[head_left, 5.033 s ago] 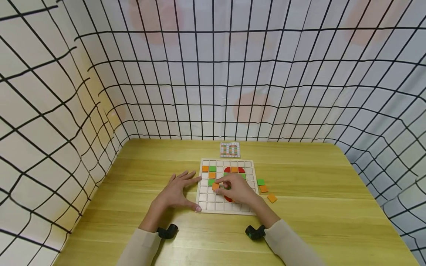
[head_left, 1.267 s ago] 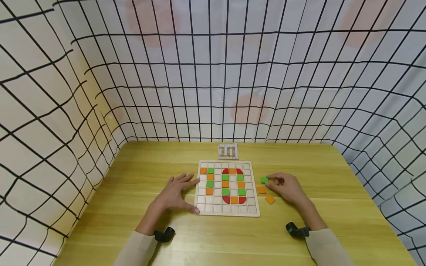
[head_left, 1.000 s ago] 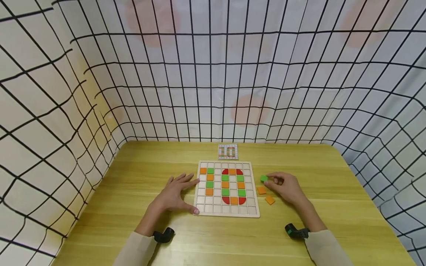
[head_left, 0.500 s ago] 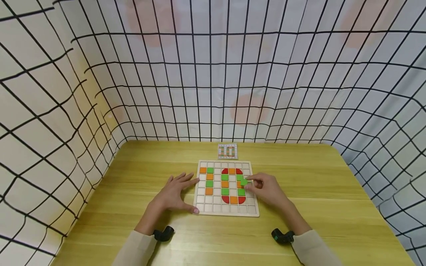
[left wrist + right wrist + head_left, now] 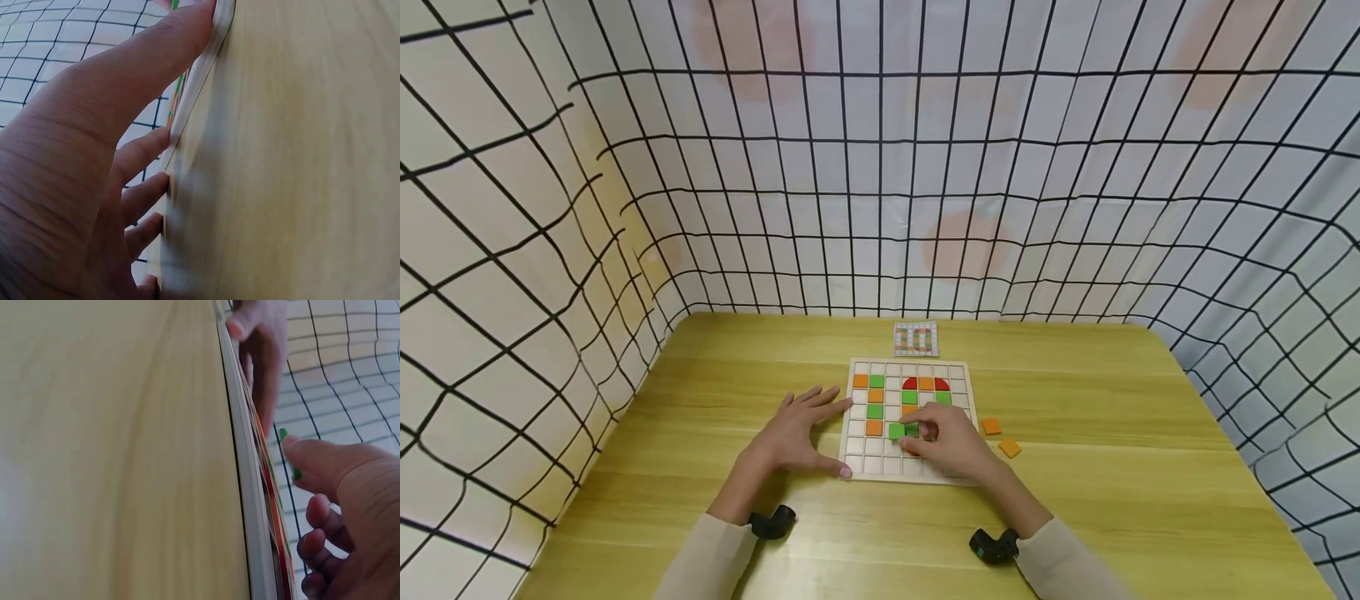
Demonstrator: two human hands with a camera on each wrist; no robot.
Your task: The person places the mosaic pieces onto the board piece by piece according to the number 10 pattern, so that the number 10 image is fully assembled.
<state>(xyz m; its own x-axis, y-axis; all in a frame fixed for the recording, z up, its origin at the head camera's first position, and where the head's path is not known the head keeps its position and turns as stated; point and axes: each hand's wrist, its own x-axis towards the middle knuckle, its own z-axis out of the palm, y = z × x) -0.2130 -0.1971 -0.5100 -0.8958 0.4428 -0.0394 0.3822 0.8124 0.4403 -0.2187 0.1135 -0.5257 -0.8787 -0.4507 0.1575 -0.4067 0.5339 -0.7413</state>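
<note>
A pale gridded board [image 5: 868,467] lies on the table with orange, green and red tiles in its squares. My right hand [image 5: 951,440] pinches a green square tile [image 5: 897,432] between thumb and index finger, over the board's lower middle. In the right wrist view this green tile [image 5: 283,433] is held above the board's surface. Part of the red, orange and green ring of tiles is hidden under my right hand. My left hand [image 5: 790,433] lies spread at the board's left edge, thumb and index fingertip touching it; the left wrist view shows its fingers straight.
Two loose orange tiles [image 5: 991,426] lie on the table [image 5: 1075,400] right of the board. A small printed pattern card [image 5: 916,339] lies behind the board. White sheets with a black grid [image 5: 880,167] stand round the table's back and sides.
My right hand set an orange tile in the second column, then picked up the green tile right of the board and carried it left over the board. My left hand stayed at the edge.
</note>
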